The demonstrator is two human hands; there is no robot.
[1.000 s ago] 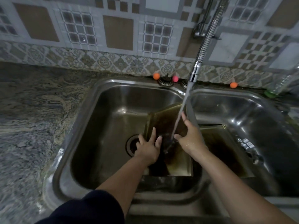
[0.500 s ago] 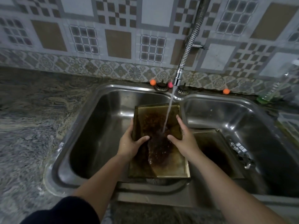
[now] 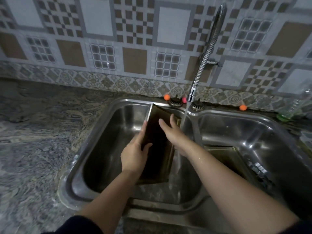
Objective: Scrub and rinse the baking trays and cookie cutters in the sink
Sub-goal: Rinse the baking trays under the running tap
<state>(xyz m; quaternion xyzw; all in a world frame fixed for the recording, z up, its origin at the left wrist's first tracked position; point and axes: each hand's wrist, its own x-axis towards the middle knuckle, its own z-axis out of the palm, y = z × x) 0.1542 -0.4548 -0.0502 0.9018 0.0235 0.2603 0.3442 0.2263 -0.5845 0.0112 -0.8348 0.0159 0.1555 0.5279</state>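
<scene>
A dark, brownish baking tray (image 3: 157, 156) stands tilted up on its edge in the left basin of the steel double sink (image 3: 101, 137). My left hand (image 3: 135, 152) grips its left rim, thumb on the inner face. My right hand (image 3: 172, 130) lies flat with straight fingers on the tray's inner surface. Water from the flexible tap (image 3: 192, 93) falls just right of the tray, past my right wrist. A second brownish tray (image 3: 224, 157) lies in the right basin.
Granite counter (image 3: 33, 141) spreads to the left. Small orange balls (image 3: 166, 97) and two round metal caps (image 3: 175, 103) sit along the sink's back rim. A clear bottle with a green cap (image 3: 290, 108) lies at the far right. Some metal pieces (image 3: 258, 168) lie in the right basin.
The tray has been tipped from lying flat under the stream to standing steeply on edge, leaning left. The stream now falls beside it. My right hand slid up its surface.
</scene>
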